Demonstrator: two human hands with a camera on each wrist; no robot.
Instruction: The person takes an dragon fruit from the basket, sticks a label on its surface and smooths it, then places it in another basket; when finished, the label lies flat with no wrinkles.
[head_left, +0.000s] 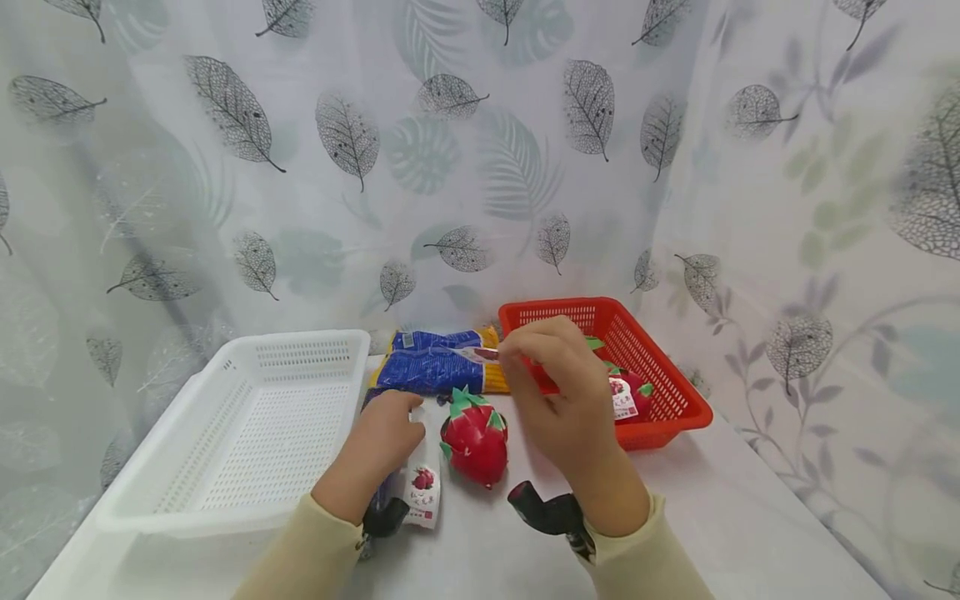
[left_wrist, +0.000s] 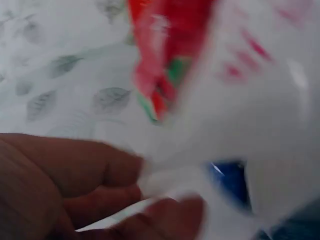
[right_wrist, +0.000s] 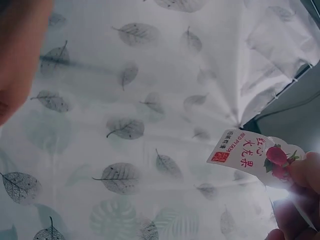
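My right hand (head_left: 562,392) is raised in front of the red basket, pinching a white label (right_wrist: 255,152) printed with a red pitaya and red characters. Lower and to the left, my left hand (head_left: 382,446) pinches the edge of a white strip of labels (head_left: 422,496), which hangs towards the front of the table; the left wrist view shows that strip blurred and close up. Between the two hands a red dragon fruit (head_left: 476,442) with green leaf tips lies on the white table. Part of the strip under the left hand is hidden.
At left stands a white perforated basket (head_left: 352,400). The red basket (head_left: 678,408) at right holds a dragon fruit (head_left: 641,392) with a label on it. Behind the loose fruit lies a blue and yellow package (head_left: 427,367). A leaf-patterned curtain (head_left: 450,167) hangs behind.
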